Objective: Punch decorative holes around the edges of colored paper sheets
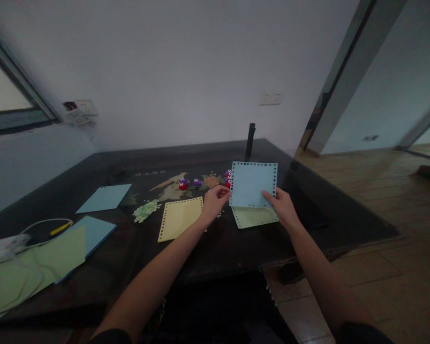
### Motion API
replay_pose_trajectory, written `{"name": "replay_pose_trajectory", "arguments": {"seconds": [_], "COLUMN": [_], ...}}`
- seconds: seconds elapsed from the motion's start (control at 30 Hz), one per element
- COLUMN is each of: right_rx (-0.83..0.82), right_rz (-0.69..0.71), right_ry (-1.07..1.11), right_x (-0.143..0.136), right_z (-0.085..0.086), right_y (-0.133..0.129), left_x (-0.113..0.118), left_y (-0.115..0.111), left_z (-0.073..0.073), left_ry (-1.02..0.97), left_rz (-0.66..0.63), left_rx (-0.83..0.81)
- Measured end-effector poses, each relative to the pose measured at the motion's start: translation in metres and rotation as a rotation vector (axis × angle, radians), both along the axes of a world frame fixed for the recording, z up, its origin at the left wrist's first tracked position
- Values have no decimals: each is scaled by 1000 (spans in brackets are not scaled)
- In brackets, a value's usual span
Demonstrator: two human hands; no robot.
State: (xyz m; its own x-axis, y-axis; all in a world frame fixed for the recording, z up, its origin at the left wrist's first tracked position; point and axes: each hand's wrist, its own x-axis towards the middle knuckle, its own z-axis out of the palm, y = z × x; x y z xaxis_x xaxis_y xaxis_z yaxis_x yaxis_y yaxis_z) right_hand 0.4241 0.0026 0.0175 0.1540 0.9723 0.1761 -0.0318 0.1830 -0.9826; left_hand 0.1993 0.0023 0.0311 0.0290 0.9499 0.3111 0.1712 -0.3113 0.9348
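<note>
A light blue square sheet of paper (253, 184) with holes punched around its edges is held up above the table. My right hand (282, 205) grips its lower right corner, thumb across the front. At the lower left edge, my left hand (217, 198) has its fingertips pinched together on the sheet. Below it lies a pale green sheet with punched edges (254, 218), partly covered by the blue one. A cream sheet with punched edges (181, 217) rests left of centre, its right side hidden by my left hand and forearm.
Small red and purple figures with eye-like tops (183, 184) stand behind the cream sheet; others are partly behind the blue one. At left are blue sheets (105, 197), green sheets (32, 267), a yellow tool (60, 228) and a white cable. A black post (250, 142) rises at the back.
</note>
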Motion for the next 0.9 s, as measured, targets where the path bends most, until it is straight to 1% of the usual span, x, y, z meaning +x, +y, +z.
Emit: {"name": "replay_pose_trajectory", "arguments": {"seconds": [0.13,0.23,0.3,0.4,0.5,0.57,0.67,0.77,0.9], "right_rx": [70,71,74,78,7,-53,-101,-125,-137], "right_rz": [-132,-180,-189,-219,-235,-228,-218,-215,-212], "right_ry": [6,-87,-225,-488,-720,-835,-944,-1005,-1051], "right_x": [6,13,17,22,23,22,20,19,18], "right_z": [-4,-8,-9,-10,-10,-10,-11,-11,-10], "right_y": [7,11,12,12,11,10,8,7,7], "left_x": [3,5,7,10,12,12,12,11,11], "left_y": [-5,-11,-15,-20,-21,-22,-22,-23,-23], "left_z": [-1,0,0,-4,-10,-14,-16,-14,-13], "left_ry": [-17,77,164,278,344,384,462,531,568], "left_rz": [-23,-93,-152,-215,-254,-267,-257,-235,-230], "left_rx": [-29,-54,-76,-114,-149,-165,-160,-143,-129]}}
